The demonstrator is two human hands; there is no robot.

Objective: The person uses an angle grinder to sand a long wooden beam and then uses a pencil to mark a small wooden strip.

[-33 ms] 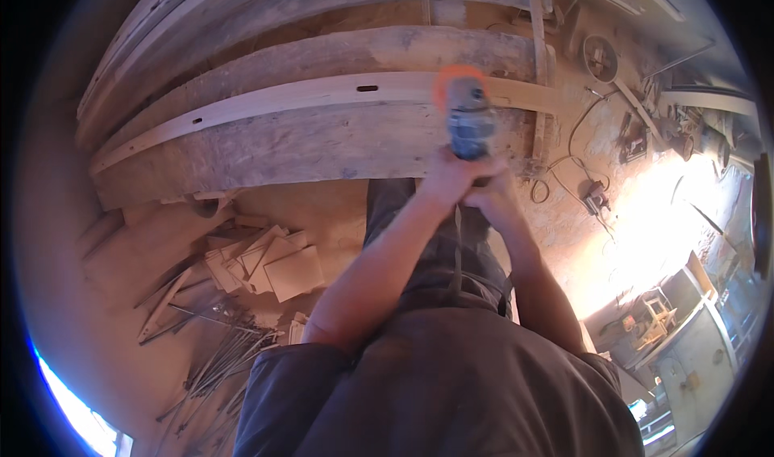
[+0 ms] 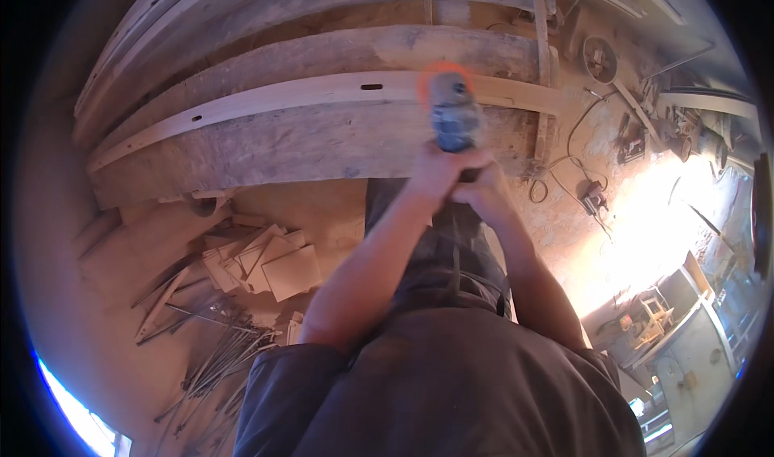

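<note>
An angle grinder (image 2: 455, 124) with a grey head and a blurred orange disc (image 2: 425, 86) is in both my hands. My left hand (image 2: 436, 169) is closed round its body from the left. My right hand (image 2: 480, 193) grips its rear end, close below the left; some fingers are hidden. The disc lies over a long pale wooden plank (image 2: 298, 95), which has dark slots cut in it. Beneath that plank runs a broad, worn board (image 2: 274, 144). Whether the disc touches the wood I cannot tell.
More boards (image 2: 339, 50) lie beyond the plank, with a wooden crosspiece (image 2: 542, 70) at their right. Thin wooden panels (image 2: 278, 267) and a heap of rods (image 2: 214, 368) are on the floor at left. A cable (image 2: 571, 147) and a power tool (image 2: 595, 197) lie at right.
The grinder and both my hands have shifted a little to the left along the pale plank. My grip is the same.
</note>
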